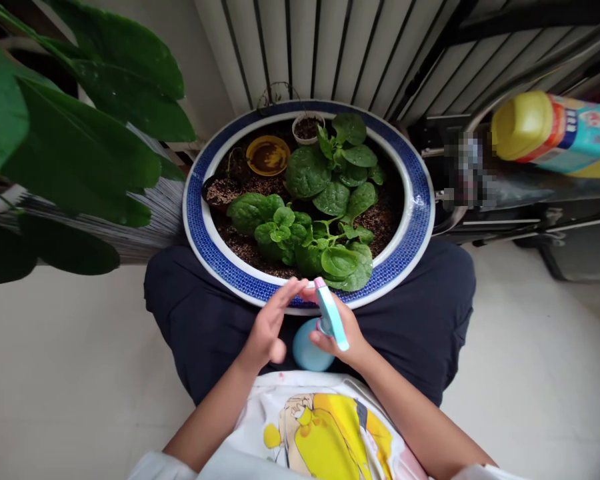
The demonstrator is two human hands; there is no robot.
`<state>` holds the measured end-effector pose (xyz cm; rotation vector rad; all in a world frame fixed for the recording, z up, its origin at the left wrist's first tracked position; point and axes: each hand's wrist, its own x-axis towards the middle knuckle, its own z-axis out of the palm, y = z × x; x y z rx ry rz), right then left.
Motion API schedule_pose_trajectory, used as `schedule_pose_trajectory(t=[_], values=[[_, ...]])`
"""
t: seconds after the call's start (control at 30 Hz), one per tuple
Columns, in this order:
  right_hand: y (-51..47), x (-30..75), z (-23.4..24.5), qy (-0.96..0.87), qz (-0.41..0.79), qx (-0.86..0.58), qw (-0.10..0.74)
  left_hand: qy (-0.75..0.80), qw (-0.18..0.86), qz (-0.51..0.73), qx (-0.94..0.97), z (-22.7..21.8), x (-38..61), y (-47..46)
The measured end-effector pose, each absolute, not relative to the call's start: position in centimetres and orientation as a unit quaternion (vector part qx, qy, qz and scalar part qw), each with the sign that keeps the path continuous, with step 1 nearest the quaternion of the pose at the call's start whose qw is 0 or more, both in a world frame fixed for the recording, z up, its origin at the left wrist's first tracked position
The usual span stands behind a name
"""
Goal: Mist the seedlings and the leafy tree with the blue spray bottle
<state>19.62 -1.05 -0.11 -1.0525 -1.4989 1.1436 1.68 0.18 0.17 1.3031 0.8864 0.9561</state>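
My right hand (349, 331) is wrapped round the neck of a spray bottle (313, 348) with a light blue body and a pink-tipped nozzle facing the plants. Left of the bottle is my left hand (269, 328), its fingers stretched forward and thumb apart, holding nothing; its fingertips come close to those of the right, and I cannot tell if they touch. Just beyond both hands stands a big round planter (203, 233) with a blue patterned rim. Leafy green plants (310, 240) grow in its dark soil, their leaves shiny.
Inside the planter are a yellow dish (269, 155) and a small white pot (307, 128). Behind it rises a white radiator (325, 53). Large leaves (90, 133) hang at the left. A yellow bottle (555, 133) lies on a metal-framed cart at the right.
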Motion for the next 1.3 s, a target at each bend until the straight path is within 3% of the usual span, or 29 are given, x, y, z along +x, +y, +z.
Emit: schedule_pose_trajectory(t=[0.13, 0.43, 0.53, 0.67, 0.8, 1.13, 1.3], values=[[-0.8, 20.0, -0.7, -0.615, 0.489, -0.398, 0.475, 0.323, 0.699, 0.465, 0.438, 1.1, 1.0, 1.2], [-0.9, 19.5, 0.3, -0.648, 0.4, -0.444, 0.473, 0.329, 0.718, 0.42, 0.446, 1.3, 1.1, 1.1], [-1.1, 19.0, 1.2, -0.656, 0.361, -0.472, 0.466, 0.343, 0.627, 0.419, 0.56, 0.9, 1.1, 0.1], [-1.7, 18.3, 1.5, -0.646, 0.361, -0.491, 0.459, 0.374, 0.486, 0.329, 0.718, 0.2, 1.5, -1.3], [-1.6, 18.1, 1.0, -0.629, 0.355, -0.509, 0.468, 0.396, 0.466, 0.278, 0.741, -0.3, 2.1, -1.5], [-0.8, 18.6, 0.9, -0.7, 0.358, -0.417, 0.457, 0.372, 0.343, 0.348, 0.789, 0.3, 2.1, -1.0], [-1.3, 18.5, 0.6, -0.681, 0.301, -0.476, 0.468, 0.396, 0.367, 0.378, 0.752, 0.8, 2.6, -0.9]])
